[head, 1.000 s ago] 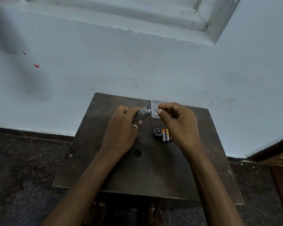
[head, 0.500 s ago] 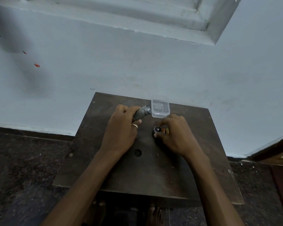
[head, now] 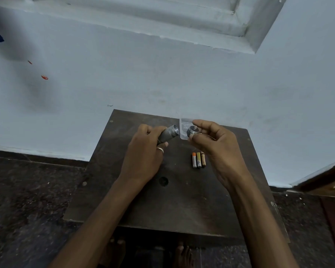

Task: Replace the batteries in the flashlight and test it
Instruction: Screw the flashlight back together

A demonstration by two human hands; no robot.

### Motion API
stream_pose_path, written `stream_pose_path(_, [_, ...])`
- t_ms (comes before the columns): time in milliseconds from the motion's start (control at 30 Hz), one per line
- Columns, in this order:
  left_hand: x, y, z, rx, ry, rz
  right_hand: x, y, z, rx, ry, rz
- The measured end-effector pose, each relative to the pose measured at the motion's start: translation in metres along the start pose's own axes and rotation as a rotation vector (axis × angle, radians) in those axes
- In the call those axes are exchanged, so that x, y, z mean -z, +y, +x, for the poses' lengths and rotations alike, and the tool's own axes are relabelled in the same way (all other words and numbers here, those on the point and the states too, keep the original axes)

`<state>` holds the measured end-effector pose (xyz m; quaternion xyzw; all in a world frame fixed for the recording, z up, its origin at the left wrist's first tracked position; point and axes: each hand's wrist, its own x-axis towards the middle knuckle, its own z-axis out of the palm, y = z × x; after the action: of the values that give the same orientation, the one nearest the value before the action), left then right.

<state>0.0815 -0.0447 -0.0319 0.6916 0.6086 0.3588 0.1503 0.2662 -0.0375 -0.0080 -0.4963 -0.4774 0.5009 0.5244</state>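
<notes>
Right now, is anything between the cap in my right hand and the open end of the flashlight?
Nothing visible. The right hand holds the cap just right of the flashlight body, which the left hand grips. Only an open gap lies between them; the clear plastic box sits behind it, and the three batteries lie nearer you.

The left hand [head: 143, 157] hides most of the flashlight body [head: 168, 133]. The clear box [head: 183, 128] sits half behind the right hand [head: 215, 147] (contents unreadable), as does the third battery [head: 203, 159].

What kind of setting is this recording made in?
Probably a room in a home: a small dark wooden table against a painted blue wall, a speckled stone floor, and bare feet under the table.
</notes>
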Motion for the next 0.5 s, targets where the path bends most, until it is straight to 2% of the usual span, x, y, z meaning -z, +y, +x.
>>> stream_pose_path(133, [-0.0001,0.0005,-0.0009,-0.008,-0.007,0.001,0.0003,0.0016,0.0015,0.010,-0.008,0.079])
stream_pose_path(267, [0.0000,0.0005,-0.0010,-0.006,-0.015,0.010,0.0019,0.0027,0.0022,0.038,-0.030,0.055])
stream_pose_path(500, [-0.0003,0.0005,-0.0010,-0.031,-0.017,0.045,0.0040,-0.0025,-0.0021,0.071,-0.040,-0.138])
